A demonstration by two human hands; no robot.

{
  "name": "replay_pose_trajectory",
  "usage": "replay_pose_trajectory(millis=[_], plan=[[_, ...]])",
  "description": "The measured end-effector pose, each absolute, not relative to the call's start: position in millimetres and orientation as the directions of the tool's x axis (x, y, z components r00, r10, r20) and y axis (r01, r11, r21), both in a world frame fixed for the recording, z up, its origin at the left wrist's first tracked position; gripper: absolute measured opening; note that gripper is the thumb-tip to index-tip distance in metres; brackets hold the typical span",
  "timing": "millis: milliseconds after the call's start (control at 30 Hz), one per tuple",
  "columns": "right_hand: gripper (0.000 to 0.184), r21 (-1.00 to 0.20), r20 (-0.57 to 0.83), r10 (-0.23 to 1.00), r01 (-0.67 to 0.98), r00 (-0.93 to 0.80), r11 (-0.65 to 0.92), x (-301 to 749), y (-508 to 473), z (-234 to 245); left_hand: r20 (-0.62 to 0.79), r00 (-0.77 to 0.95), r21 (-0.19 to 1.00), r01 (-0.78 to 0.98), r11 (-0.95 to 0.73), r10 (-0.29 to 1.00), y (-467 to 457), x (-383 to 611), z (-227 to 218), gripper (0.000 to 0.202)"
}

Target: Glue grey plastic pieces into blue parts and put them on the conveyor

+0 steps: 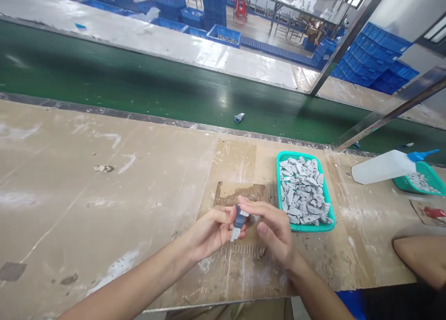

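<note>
My left hand (212,231) pinches a small dark blue-grey plastic part (239,218) with a pale grey pointed end aimed down toward me. My right hand (277,231) is at its upper end, index finger stretched over a light piece there and thumb held apart; whether the fingertips press on it I cannot tell. Below both hands lies a stained piece of cardboard (226,192) with a torn, corrugated edge. Just right of my right hand stands a turquoise basket (279,190) filled with many small light grey plastic pieces (303,190).
Beyond the table runs a green conveyor belt (156,94) carrying a similar dark part (239,117). A white squeeze bottle (381,166) with a blue nozzle leans by a second turquoise basket (404,184). Another person's arm (420,259) rests at the right. A metal post (348,41) rises behind.
</note>
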State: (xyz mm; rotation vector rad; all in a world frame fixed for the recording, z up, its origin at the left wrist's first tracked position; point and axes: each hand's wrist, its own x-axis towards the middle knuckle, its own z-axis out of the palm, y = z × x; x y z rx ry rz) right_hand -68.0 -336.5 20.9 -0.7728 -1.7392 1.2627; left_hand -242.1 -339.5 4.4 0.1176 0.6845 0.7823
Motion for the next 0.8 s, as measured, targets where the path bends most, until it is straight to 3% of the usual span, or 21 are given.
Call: replay_pose_trajectory(millis=[100, 200, 300, 367, 467, 567, 667, 800], plan=[[0.045, -0.906, 0.334, 0.797, 0.061, -0.504, 0.418, -63.2, -334.5, 27.0, -0.579, 0.424, 0.37, -0.625, 0.688, 0.696, -334.3, -244.2, 15.0, 0.015], [0.04, -0.833, 0.382, 0.854, 0.269, -0.353, 0.483, -44.7, -320.2, 32.8, -0.598, 0.314, 0.461, -0.618, 0.637, 0.737, -328.5, -244.8, 23.1, 0.007], [0.031, -0.683, 0.309, 0.943, 0.661, -0.123, 0.31, -17.9, -295.2, 33.0, -0.576, 0.214, 0.605, -0.537, 0.588, 0.789, -320.7, -247.7, 26.3, 0.02], [0.032, -0.542, 0.207, 0.975, 0.82, -0.079, 0.182, -4.5, -278.7, 28.5, -0.535, 0.093, 0.721, -0.468, 0.511, 0.84, -311.7, -253.3, 27.1, 0.035], [0.033, -0.452, 0.117, 0.991, 0.886, -0.058, 0.105, 1.4, -263.4, 18.7, -0.416, -0.111, 0.871, -0.333, 0.361, 0.903, -289.0, -269.9, 27.8, 0.051], [0.033, -0.385, 0.06, 0.998, 0.922, -0.028, 0.049, -3.5, -259.6, 13.2, -0.279, -0.279, 0.96, -0.082, 0.266, 0.919, -253.7, -297.6, 26.7, 0.058], [0.029, -0.336, 0.025, 0.999, 0.941, -0.023, 0.03, -8.1, -257.2, 14.9, -0.076, -0.455, 0.975, 0.153, 0.162, 0.887, -209.9, -332.1, 22.8, 0.056], [0.023, -0.286, -0.01, 1.0, 0.958, -0.024, 0.02, -11.5, -246.4, 19.5, -0.003, -0.548, 0.943, 0.277, 0.185, 0.837, -154.5, -369.5, 17.5, 0.045]])
